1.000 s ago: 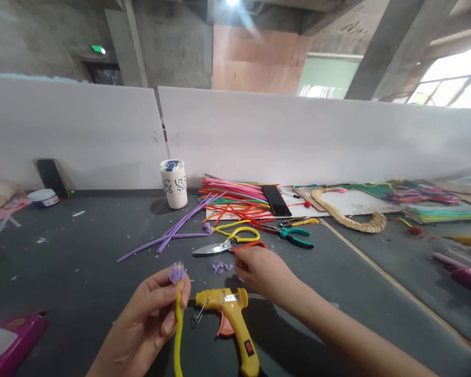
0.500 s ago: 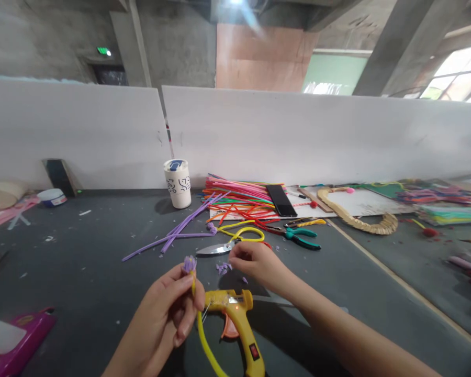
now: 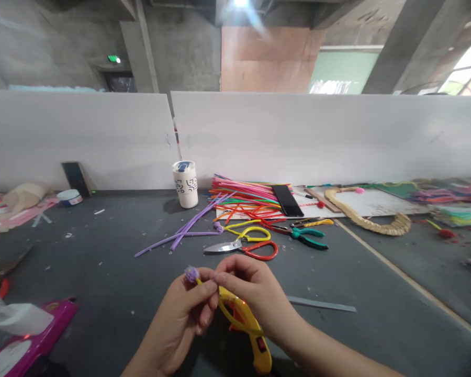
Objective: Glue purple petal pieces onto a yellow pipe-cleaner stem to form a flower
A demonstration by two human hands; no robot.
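Purple-tufted yellow stem (image 3: 191, 274) nearer than the scissors (image 3: 239, 245), tuft pointing up-left, long axis curving down-right, tuft compact, frilly; left hand (image 3: 180, 312) gripping below tuft, right hand (image 3: 256, 288) pinched closed, contents unclear.

Around the view's middle, the scissors (image 3: 241, 245) at six o'clock pair shiny metal blades with smooth red and yellow handles, and the glue gun (image 3: 262, 353) below is smooth yellow plastic. The purple flower head (image 3: 191, 274) and yellow stem (image 3: 199, 281) at seven look fuzzy and matt. At three, the phone (image 3: 288, 200) is glossy black; at four, the pliers (image 3: 310, 238) have plastic-looking teal grips. The tabletop (image 3: 110, 283) is matt, the concrete wall (image 3: 180, 50) at eleven rough.
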